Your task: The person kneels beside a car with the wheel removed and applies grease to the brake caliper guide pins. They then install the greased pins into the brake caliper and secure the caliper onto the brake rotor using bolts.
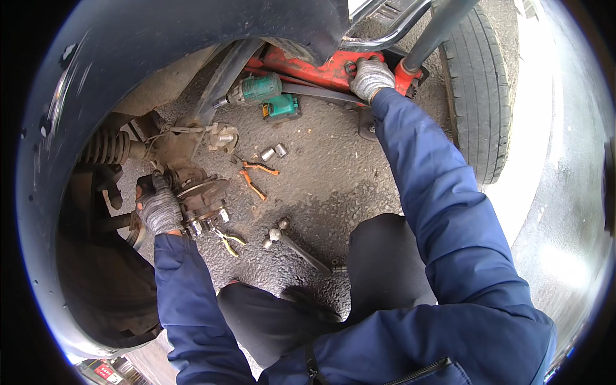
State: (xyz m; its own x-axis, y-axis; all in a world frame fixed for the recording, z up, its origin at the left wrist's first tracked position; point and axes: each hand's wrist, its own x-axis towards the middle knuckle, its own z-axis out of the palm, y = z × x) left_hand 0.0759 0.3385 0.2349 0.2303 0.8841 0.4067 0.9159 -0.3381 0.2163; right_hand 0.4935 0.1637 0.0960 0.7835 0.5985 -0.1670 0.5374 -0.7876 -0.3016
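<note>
My left hand (159, 206), in a grey knit glove with dark fingertips, is closed around the back of the wheel hub (197, 192) inside the wheel arch. Exactly which part its fingers grip is partly hidden. Far to the right, my right hand (371, 78), gloved alike, rests with curled fingers on the red floor jack (308, 69), beside a round fitting on its side. Yellow-handled pliers (228, 241) lie just below the hub. Orange-handled pliers (256, 176) and two sockets (274, 153) are on the ground between my hands.
A green cordless impact wrench (255, 88) and its battery (281, 107) lie near the jack. A ratchet-like metal tool (298, 249) is before my knees. A tyre (476, 90) lies at the right. The dark fender (128, 58) arches over the left; a coil spring (106, 146) hangs beneath.
</note>
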